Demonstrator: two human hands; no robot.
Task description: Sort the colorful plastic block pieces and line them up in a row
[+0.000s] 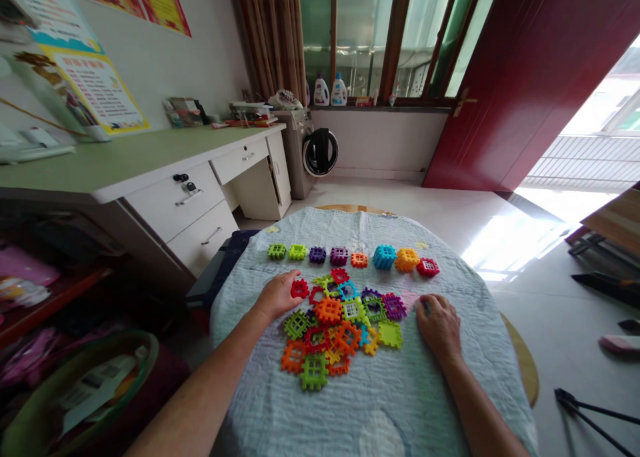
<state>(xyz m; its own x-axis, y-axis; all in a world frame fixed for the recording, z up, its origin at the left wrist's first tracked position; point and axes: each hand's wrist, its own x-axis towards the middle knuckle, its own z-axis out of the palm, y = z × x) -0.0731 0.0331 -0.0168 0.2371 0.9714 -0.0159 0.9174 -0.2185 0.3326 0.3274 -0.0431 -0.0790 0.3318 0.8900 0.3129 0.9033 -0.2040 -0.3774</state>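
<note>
My left hand is at the left edge of a loose pile of plastic building pieces, its thumb and fingers pinching a small red square window-shaped piece. The pile holds several notched square pieces, among them an orange piece, a green piece and a purple piece; many overlap. To the right of the pile my right hand rests on the cloth, fingers loosely bent, with nothing visible in it. Behind the pile runs a row of stacked pieces, including a blue stack and a yellow stack.
A pale blue cloth covers the round table. To the left are a desk and a bin. A washing machine stands beyond, and a red door is at the right. Black thin legs stand on the floor.
</note>
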